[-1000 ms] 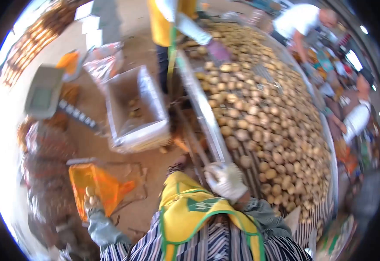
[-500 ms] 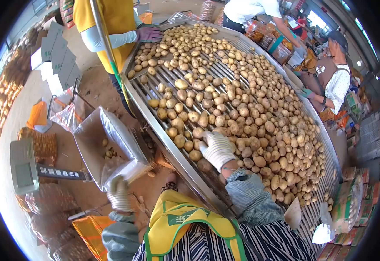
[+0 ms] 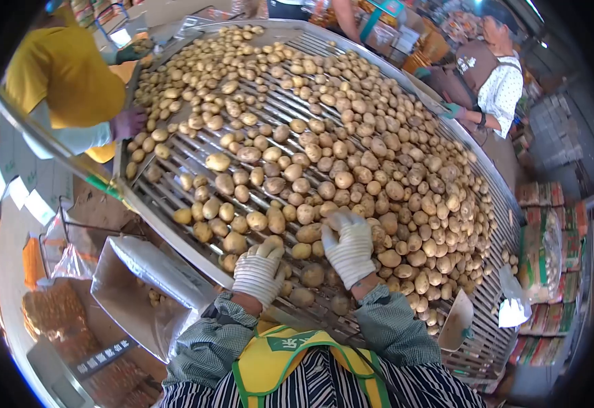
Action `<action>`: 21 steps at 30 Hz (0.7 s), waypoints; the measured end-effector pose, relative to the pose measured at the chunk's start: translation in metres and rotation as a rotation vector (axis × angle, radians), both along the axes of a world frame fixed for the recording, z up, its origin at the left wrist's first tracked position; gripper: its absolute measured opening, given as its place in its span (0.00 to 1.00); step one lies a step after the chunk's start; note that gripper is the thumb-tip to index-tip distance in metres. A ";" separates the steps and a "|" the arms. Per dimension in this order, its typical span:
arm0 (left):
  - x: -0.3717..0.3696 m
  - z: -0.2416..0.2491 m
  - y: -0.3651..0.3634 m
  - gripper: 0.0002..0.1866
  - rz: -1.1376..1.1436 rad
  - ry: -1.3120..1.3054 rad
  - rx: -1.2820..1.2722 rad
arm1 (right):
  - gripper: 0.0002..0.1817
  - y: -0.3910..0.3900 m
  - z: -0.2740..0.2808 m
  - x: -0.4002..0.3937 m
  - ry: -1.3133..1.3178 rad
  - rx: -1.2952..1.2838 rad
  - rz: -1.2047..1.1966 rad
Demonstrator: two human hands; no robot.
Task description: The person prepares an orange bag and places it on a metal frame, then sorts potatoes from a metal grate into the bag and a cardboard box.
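Note:
Many potatoes (image 3: pixel 338 163) lie over a slatted metal sorting table (image 3: pixel 175 234). My left hand (image 3: pixel 259 275), in a white ribbed glove, is over the table's near edge. Its fingers reach forward, slightly apart, against potatoes at the near left of the pile. To its right, my right hand (image 3: pixel 348 248), gloved alike, rests at the pile's near side. Its thumb stands apart from bent fingers, whose tips are partly hidden among the potatoes. No potato shows clearly gripped in either hand. Left of the table, a cardboard box (image 3: pixel 117 282) with a plastic liner holds a few potatoes.
A person in yellow (image 3: pixel 66 75) stands at the table's far left, one gloved hand by the potatoes. Another person (image 3: pixel 491 81) works across the table. A scale (image 3: pixel 49 370) and mesh sacks (image 3: pixel 56 313) stand left; stacked printed bags (image 3: pixel 548 258) stand right.
My left hand has moved from above the lined box to the potatoes on the table. My right hand remains at the pile. The camera view has turned left, shifting the scene.

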State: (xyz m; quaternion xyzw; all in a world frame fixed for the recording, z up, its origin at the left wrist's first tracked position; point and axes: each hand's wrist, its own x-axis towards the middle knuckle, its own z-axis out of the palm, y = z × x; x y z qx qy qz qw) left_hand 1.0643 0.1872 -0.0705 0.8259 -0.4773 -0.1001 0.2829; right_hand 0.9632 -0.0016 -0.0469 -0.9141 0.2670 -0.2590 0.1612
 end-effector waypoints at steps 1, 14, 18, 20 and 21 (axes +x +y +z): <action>0.006 0.003 -0.008 0.19 0.003 0.005 0.041 | 0.11 -0.011 0.002 0.001 0.007 0.004 -0.021; 0.056 -0.025 -0.016 0.15 0.224 -0.093 0.101 | 0.23 0.035 -0.011 0.005 0.448 0.050 0.035; 0.081 -0.027 -0.012 0.13 0.272 0.043 0.038 | 0.19 0.043 0.000 -0.004 0.215 0.221 0.133; 0.081 -0.025 -0.014 0.13 0.256 0.060 0.035 | 0.13 0.003 0.029 -0.005 -0.022 0.232 0.005; 0.081 -0.025 -0.015 0.13 0.248 0.080 0.028 | 0.11 -0.025 0.038 -0.013 -0.039 0.218 -0.048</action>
